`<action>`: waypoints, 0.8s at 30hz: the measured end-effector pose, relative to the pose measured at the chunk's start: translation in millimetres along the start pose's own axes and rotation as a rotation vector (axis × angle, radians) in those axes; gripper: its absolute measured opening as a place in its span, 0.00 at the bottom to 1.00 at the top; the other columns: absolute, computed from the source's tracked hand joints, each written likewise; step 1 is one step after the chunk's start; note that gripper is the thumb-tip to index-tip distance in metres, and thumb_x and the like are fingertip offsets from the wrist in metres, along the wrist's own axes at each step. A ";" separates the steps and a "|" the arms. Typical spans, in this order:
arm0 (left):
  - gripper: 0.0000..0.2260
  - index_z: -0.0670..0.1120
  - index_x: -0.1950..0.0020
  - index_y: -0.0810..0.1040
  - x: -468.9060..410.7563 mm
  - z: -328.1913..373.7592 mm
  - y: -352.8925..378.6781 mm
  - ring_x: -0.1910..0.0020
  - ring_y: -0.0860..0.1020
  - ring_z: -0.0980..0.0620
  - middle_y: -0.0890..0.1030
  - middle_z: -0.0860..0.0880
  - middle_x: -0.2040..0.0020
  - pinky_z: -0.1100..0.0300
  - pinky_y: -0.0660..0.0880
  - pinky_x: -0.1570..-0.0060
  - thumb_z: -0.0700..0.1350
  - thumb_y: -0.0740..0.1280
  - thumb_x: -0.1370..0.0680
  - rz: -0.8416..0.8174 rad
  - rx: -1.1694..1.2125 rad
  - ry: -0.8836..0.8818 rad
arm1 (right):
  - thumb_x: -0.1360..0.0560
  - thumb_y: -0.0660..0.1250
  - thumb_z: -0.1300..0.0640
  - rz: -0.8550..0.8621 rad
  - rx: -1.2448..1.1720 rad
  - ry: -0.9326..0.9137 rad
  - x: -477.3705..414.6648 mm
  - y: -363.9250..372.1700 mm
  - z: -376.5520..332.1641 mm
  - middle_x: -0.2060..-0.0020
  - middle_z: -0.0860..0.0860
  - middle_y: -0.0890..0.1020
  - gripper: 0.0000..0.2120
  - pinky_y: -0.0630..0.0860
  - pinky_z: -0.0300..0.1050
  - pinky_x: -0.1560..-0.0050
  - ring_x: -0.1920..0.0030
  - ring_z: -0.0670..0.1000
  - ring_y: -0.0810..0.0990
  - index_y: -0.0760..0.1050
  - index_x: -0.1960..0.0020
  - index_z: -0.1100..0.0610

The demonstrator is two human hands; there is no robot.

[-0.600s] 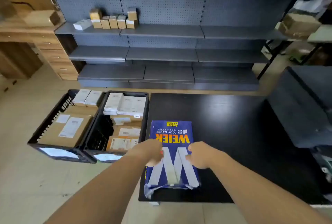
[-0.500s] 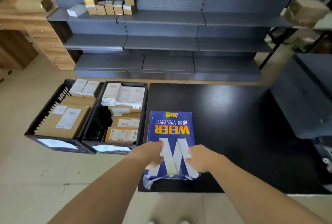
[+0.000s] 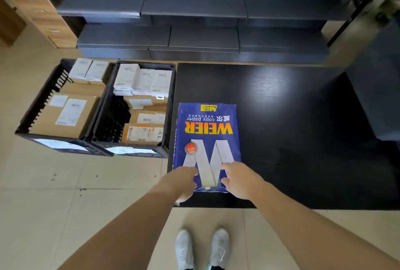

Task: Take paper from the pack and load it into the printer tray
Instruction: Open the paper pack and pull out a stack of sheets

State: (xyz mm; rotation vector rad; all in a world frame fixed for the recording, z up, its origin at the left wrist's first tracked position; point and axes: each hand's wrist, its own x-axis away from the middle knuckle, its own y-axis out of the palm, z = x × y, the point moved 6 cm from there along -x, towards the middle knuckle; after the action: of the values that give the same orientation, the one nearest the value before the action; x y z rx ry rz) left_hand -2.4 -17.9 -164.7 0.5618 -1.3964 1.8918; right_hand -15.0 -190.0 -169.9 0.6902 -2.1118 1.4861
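Now one left hand (image 3: 184, 183) and one right hand (image 3: 240, 180) rest open on one paper pack (image 3: 207, 131).

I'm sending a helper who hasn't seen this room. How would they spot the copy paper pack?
Find the black table right of two black crates. The paper pack lies flat at its near left corner. It is the only blue thing there, printed with orange WEIER lettering and a big white W.

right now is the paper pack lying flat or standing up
Lying flat: the WEIER copy paper pack rests on its broad face on the black table, printed front facing up.
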 end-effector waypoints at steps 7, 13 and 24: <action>0.23 0.52 0.23 0.63 -17.3 4.5 11.3 0.31 0.72 0.44 0.71 0.48 0.29 0.46 0.72 0.34 0.45 0.61 0.18 0.031 0.020 0.046 | 0.20 0.63 0.52 0.135 0.026 -0.072 -18.8 14.7 -6.4 0.43 0.51 0.76 0.15 0.81 0.48 0.48 0.46 0.53 0.78 0.70 0.34 0.47; 0.24 0.52 0.23 0.63 -20.3 4.4 18.5 0.32 0.71 0.44 0.70 0.48 0.32 0.46 0.72 0.35 0.46 0.63 0.19 0.075 0.010 0.051 | 0.20 0.62 0.54 0.249 -0.028 -0.093 -19.8 20.2 -6.5 0.53 0.51 0.76 0.06 0.80 0.46 0.54 0.54 0.52 0.78 0.77 0.47 0.53; 0.24 0.52 0.25 0.65 -23.3 2.6 22.5 0.35 0.72 0.43 0.71 0.48 0.35 0.44 0.73 0.37 0.45 0.64 0.20 0.112 0.017 0.058 | 0.23 0.69 0.55 0.267 -0.073 -0.053 -28.0 25.8 -7.9 0.57 0.51 0.78 0.04 0.80 0.42 0.56 0.59 0.50 0.79 0.81 0.53 0.54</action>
State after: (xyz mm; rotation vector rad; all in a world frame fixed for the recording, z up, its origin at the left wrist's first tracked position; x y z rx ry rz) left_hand -4.3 -30.7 -194.6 0.4423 -1.4010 1.9940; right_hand -9.3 -171.3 -203.5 0.4385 -2.3595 1.5305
